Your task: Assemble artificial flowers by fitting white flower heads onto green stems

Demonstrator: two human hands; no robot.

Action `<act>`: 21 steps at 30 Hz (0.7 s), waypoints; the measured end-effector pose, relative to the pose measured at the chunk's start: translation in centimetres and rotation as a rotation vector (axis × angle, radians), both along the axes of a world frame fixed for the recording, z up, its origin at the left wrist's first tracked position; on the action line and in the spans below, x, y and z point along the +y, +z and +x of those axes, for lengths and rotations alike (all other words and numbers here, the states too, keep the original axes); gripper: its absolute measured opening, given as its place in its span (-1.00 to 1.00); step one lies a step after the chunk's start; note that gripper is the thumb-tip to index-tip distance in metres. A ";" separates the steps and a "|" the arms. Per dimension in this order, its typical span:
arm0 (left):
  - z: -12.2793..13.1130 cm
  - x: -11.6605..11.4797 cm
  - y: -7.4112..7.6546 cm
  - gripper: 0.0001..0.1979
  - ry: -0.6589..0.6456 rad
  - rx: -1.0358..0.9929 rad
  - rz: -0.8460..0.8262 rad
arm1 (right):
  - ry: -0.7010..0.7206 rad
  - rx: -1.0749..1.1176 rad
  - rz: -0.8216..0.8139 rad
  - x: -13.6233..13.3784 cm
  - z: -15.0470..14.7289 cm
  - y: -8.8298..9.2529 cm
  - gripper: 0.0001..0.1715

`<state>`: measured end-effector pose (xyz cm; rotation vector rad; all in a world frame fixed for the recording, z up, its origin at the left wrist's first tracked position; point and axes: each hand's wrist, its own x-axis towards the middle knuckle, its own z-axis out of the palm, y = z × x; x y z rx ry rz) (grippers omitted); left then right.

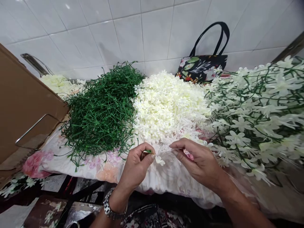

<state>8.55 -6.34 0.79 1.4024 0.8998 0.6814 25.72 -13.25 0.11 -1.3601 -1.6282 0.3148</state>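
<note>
My left hand [136,164] is closed in a pinch on a thin green plastic stem [148,151] with a small white flower [160,161] at its tip. My right hand [199,161] is just to the right, its thumb and forefinger pinched on a fine white piece I cannot make out. Both hands hover over the front of a flowered cloth [106,164]. Right behind them lies a heap of loose white artificial blossoms [166,104]. A pile of green stems [104,110] sits to the left of it.
Finished stems with white flowers [258,117] are stacked at the right. A brown cardboard sheet [21,101] leans at the left. A dark floral bag [204,66] stands against the white tiled wall. More white blossoms [59,84] lie at the back left.
</note>
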 end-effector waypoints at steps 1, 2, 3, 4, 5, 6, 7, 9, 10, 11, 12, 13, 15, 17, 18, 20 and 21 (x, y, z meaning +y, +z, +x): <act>-0.2 -0.3 0.0 -0.89 -0.009 -0.049 -0.074 | 0.014 0.042 -0.035 -0.1 -0.3 0.1 -0.90; -0.3 -0.5 0.0 -0.87 -0.012 -0.090 -0.124 | 0.035 0.087 -0.068 -0.1 -0.6 0.2 -0.92; -0.4 -0.8 -0.1 -0.87 -0.013 -0.123 -0.153 | 0.059 0.133 -0.104 -0.2 -1.0 0.2 -0.92; -0.5 -1.0 -0.1 -0.86 -0.010 -0.145 -0.169 | 0.080 0.180 -0.133 -0.3 -1.3 0.1 -0.91; -0.4 -1.1 -0.1 -0.87 -0.006 -0.161 -0.175 | 0.099 0.223 -0.158 -0.4 -1.7 0.0 -0.90; -0.4 -1.3 -0.1 -0.87 0.002 -0.173 -0.173 | 0.114 0.262 -0.173 -0.6 -2.1 -0.1 -0.89; -0.4 -1.4 -0.2 -0.88 0.006 -0.179 -0.168 | 0.122 0.296 -0.183 -0.7 -2.4 -0.2 -0.89; -0.3 -1.7 -0.3 -0.89 0.014 -0.181 -0.137 | 0.123 0.347 -0.192 -1.0 -2.9 -0.6 -0.90; -0.3 -1.9 -0.4 -0.89 0.017 -0.175 -0.114 | 0.120 0.367 -0.192 -1.1 -3.1 -0.8 -0.90; -0.2 -2.0 -0.5 -0.90 0.023 -0.166 -0.086 | 0.113 0.383 -0.192 -1.2 -3.3 -1.0 -0.91; -0.2 -2.2 -0.6 -0.90 0.028 -0.153 -0.059 | 0.105 0.399 -0.187 -1.3 -3.5 -1.2 -0.91; -0.2 -2.3 -0.6 -0.90 0.035 -0.139 -0.034 | 0.096 0.413 -0.180 -1.4 -3.6 -1.4 -0.92; -0.2 -2.5 -0.8 -0.89 0.050 -0.116 0.011 | 0.080 0.439 -0.169 -1.5 -3.8 -1.7 -0.92; -0.1 -2.7 -0.8 -0.89 0.077 -0.110 0.055 | 0.066 0.459 -0.172 -1.6 -4.0 -1.9 -0.92; 0.0 -2.8 -0.9 -0.89 0.096 -0.109 0.058 | 0.058 0.467 -0.180 -1.7 -4.1 -2.0 -0.92; 0.2 -3.0 -1.0 -0.90 0.137 -0.114 0.000 | 0.037 0.473 -0.186 -1.8 -4.4 -2.2 -0.91; 0.3 -3.1 -1.0 -0.91 0.154 -0.123 -0.060 | 0.024 0.467 -0.179 -1.9 -4.5 -2.4 -0.90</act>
